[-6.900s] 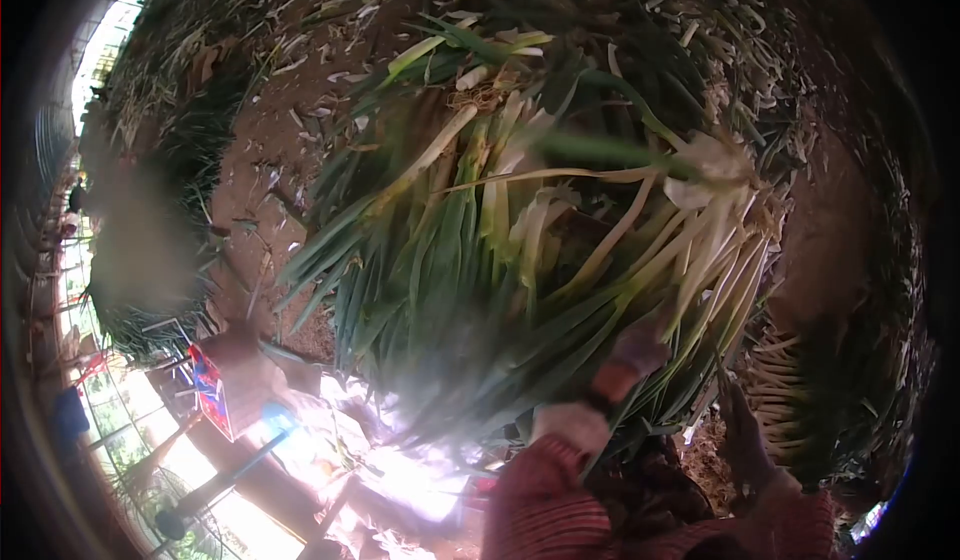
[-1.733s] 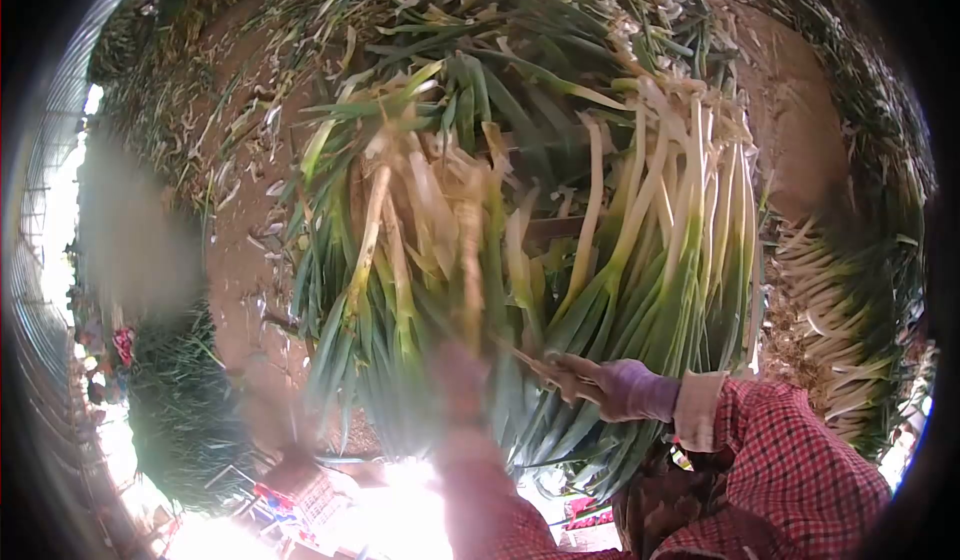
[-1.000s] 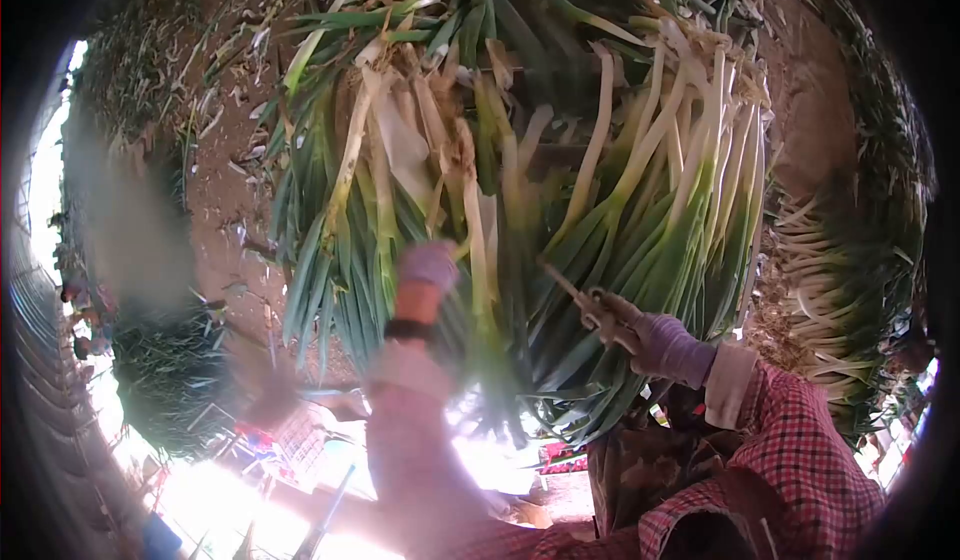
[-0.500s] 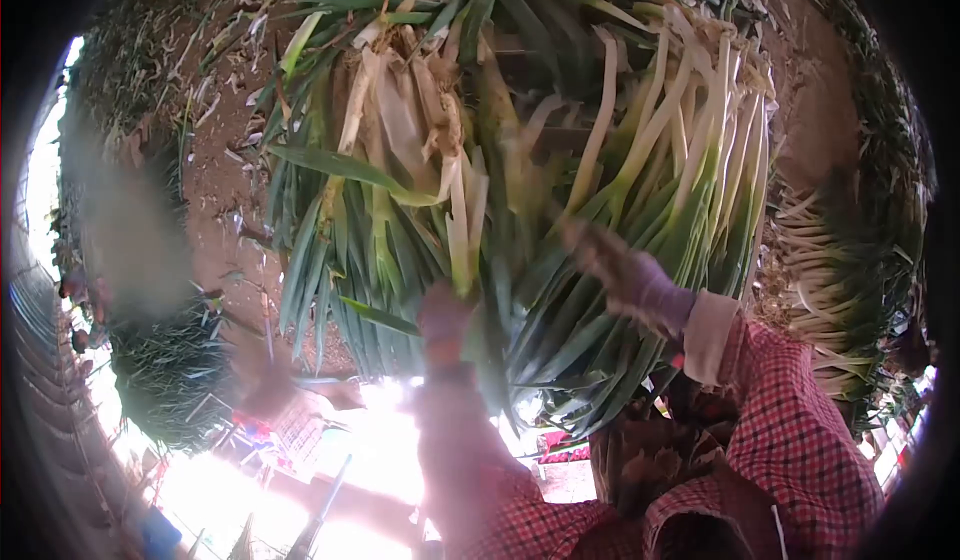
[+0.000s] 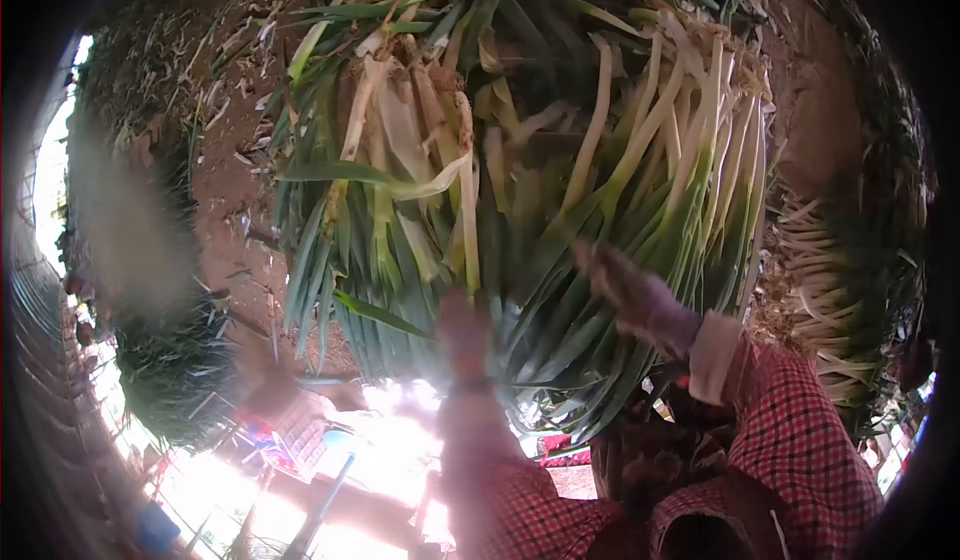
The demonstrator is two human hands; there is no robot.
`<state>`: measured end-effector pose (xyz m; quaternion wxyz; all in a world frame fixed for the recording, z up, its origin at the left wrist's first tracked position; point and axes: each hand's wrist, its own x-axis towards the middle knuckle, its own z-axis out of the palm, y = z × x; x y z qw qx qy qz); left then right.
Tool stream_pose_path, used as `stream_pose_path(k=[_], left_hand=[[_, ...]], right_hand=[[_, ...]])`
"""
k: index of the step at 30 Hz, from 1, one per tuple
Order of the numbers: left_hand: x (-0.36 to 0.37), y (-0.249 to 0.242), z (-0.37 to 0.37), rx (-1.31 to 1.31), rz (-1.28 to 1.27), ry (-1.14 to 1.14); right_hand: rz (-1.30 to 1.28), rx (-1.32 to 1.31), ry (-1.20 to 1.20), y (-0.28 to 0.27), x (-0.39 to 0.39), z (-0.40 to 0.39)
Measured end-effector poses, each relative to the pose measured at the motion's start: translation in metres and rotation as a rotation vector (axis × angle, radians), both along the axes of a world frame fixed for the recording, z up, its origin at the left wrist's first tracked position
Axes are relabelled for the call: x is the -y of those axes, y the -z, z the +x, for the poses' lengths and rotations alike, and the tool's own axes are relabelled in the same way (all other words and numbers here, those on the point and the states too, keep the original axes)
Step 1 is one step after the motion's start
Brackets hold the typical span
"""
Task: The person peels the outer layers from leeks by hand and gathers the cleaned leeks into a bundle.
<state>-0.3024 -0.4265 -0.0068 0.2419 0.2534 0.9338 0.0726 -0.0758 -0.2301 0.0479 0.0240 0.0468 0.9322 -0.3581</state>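
Long green onions with pale stalks and dark green leaves are heaped before me. My left hand, hazy with glare, is closed at the lower end of a single green onion pointing away from me. To its right, my right hand reaches over the leaves with its soiled fingers stretched out, and nothing shows in them. A purple band and a pale cuff cover that wrist. Beyond it lies a row of green onions with white stalks side by side. A loose bent leaf crosses the stalks on the left.
Brown soil strewn with leaf scraps runs along the left. A stacked row of green onions lies at the right, and a dark green pile at the lower left. Bright glare and a blue-headed tool appear near the bottom.
My left hand has shifted slightly right, and the green onion above it has swung the same way. My right hand has moved slightly right and down.
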Motion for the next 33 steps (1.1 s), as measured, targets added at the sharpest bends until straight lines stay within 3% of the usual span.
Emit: stream_pose_path(k=[1,3,4,6,7,9,10,12,13,14,15,16,17,19,21,22,24,28,33], left_hand=[[-0.002,0.001,0.003,-0.063,0.003,0.025],[-0.012,0.006,0.003,-0.115,0.007,0.065],[-0.023,0.008,0.001,-0.141,0.015,0.088],[-0.037,0.014,-0.009,-0.069,-0.094,0.071],[-0.042,0.01,-0.013,-0.036,-0.146,0.062],[-0.046,-0.006,-0.014,0.177,-0.17,0.142],[-0.04,-0.018,-0.008,0.292,-0.12,0.098],[-0.033,-0.048,0.013,0.52,0.043,-0.083],[-0.03,-0.057,0.026,0.628,0.169,-0.212],[-0.014,-0.046,0.04,0.564,0.186,-0.124],[0.013,-0.025,0.052,0.5,0.195,-0.037],[0.013,-0.024,0.052,0.548,0.256,-0.089],[0.015,-0.021,0.052,0.596,0.316,-0.141],[0.004,-0.058,0.064,0.968,0.483,-0.538],[0.007,-0.058,0.071,0.905,0.457,-0.583],[-0.002,-0.069,0.068,0.886,0.361,-0.556],[-0.004,-0.065,0.067,0.89,0.326,-0.563],[0.018,-0.027,0.07,0.926,0.455,-0.554],[0.003,-0.042,0.074,0.97,0.573,-0.65]], right_hand=[[-0.218,0.0,0.081,0.003,-0.008,-0.002],[-0.461,0.296,0.086,0.0,-0.001,-0.004],[-0.476,0.592,0.014,-0.022,0.013,-0.018],[-0.615,0.826,0.128,-0.041,0.009,-0.029],[-0.734,0.758,0.322,-0.04,-0.011,-0.036],[-0.425,0.631,0.178,-0.044,-0.02,-0.034],[-0.009,0.564,-0.161,-0.049,0.0,-0.024],[0.156,0.49,-0.296,-0.061,0.03,-0.004],[-0.078,0.496,-0.093,-0.066,0.035,0.006],[-0.316,0.498,0.116,-0.07,0.041,0.018],[-0.253,0.454,0.076,-0.063,0.057,0.038],[-0.181,0.398,0.029,-0.045,0.07,0.054],[-0.297,0.466,0.047,-0.076,0.058,0.045],[-0.456,0.607,0.153,-0.108,0.043,0.026],[-0.543,0.722,0.319,-0.098,0.029,0.008],[-0.493,0.558,0.379,-0.065,0.027,-0.001],[-0.47,0.601,0.37,-0.051,0.001,-0.053],[-0.362,0.475,0.468,0.003,-0.037,-0.104],[-0.441,0.491,0.336,-0.05,0.009,-0.033]])
